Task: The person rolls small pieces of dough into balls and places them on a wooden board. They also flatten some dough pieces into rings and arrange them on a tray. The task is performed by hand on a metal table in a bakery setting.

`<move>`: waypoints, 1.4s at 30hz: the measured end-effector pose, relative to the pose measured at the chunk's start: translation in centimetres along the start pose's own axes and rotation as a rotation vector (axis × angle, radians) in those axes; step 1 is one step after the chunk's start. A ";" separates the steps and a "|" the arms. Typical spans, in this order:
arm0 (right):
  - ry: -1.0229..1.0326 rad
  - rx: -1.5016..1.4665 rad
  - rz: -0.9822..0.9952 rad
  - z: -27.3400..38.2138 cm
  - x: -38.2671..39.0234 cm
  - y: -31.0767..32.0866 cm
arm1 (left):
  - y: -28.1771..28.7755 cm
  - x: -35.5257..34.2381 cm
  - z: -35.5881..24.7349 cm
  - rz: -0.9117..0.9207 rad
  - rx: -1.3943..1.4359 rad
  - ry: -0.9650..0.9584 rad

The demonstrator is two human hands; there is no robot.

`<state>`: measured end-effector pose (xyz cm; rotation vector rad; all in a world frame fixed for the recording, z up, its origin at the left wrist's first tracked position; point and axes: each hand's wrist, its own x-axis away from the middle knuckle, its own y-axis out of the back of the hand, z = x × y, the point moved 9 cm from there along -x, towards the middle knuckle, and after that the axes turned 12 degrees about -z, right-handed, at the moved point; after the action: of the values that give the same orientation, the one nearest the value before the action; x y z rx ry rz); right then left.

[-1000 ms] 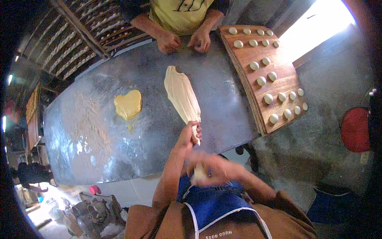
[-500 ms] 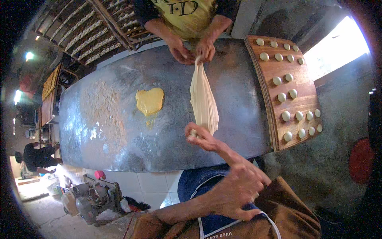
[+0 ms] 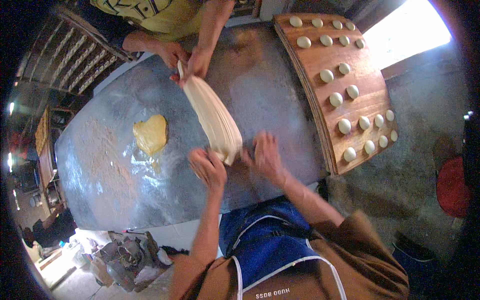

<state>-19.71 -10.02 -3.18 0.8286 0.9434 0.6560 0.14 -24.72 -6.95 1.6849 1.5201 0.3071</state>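
A long pleated strip of pale dough [image 3: 215, 120] stretches above the metal tabletop [image 3: 270, 90]. Its narrow far end is pinched between the hands [image 3: 187, 65] of a person across the table. At the wide near end, my left hand [image 3: 209, 167] has its fingers curled against the dough's left corner. My right hand [image 3: 267, 155], slightly blurred, is just right of that end with its fingers apart and nothing visible in it. A yellow mound of soft fat or dough [image 3: 151, 135] lies left of the strip.
Stacked wooden boards [image 3: 320, 60] at the right carry several round dough balls [image 3: 326, 76]. Flour and scraps [image 3: 95, 165] cover the table's left part. Racks of dough pieces [image 3: 75, 60] stand at far left, machinery [image 3: 122, 260] on the floor at lower left.
My left hand has come from over my right forearm to the dough's near end. My right hand has moved off the dough to its right, fingers opening. The strip now slants and looks wider.
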 end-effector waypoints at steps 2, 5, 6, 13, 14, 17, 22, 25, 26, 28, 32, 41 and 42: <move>0.049 -0.254 0.065 1.3 2.2 -0.1 | 2.1 1.2 -2.4 -0.068 0.105 -0.234; 0.161 -0.355 0.082 -0.4 4.2 1.1 | 3.1 0.5 -0.4 0.086 0.068 -0.152; 0.128 -0.189 0.104 -1.8 3.3 1.0 | 3.2 0.1 1.6 0.126 -0.015 -0.002; -0.079 -0.383 0.174 -1.1 2.1 -1.7 | 2.1 1.0 -2.6 0.075 0.152 -0.233; -0.073 -0.431 0.178 -1.5 2.8 -1.6 | 2.4 2.1 -3.2 0.129 0.184 -0.318; 0.149 -0.369 0.185 -2.9 3.4 -0.7 | 2.1 1.5 -1.8 0.219 0.118 -0.250; 0.027 -0.147 0.024 -3.3 0.0 -0.3 | 2.6 1.0 -0.3 0.021 0.135 -0.020; -0.075 -0.369 0.349 -3.0 3.8 -2.9 | 2.4 2.9 -2.7 0.135 0.208 -0.282; -0.013 -0.473 0.361 -3.6 5.0 -3.1 | 2.5 3.1 -3.5 0.178 0.225 -0.407; 0.350 -0.220 0.099 -3.4 4.4 -0.9 | 2.3 2.5 -2.6 0.194 0.205 -0.336; 0.054 0.029 0.005 -4.9 -0.1 -0.1 | 2.0 1.9 0.1 0.090 0.075 -0.051; 0.173 -0.016 0.021 -4.8 0.9 0.2 | 2.2 -0.2 0.6 0.027 0.124 -0.099; 0.119 0.095 -0.080 -5.0 0.1 0.9 | 2.3 -0.5 0.9 -0.024 0.121 -0.029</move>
<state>-24.18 -7.87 -4.11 0.8382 1.1171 0.5997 2.23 -25.39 -5.77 1.7559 1.5631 0.1804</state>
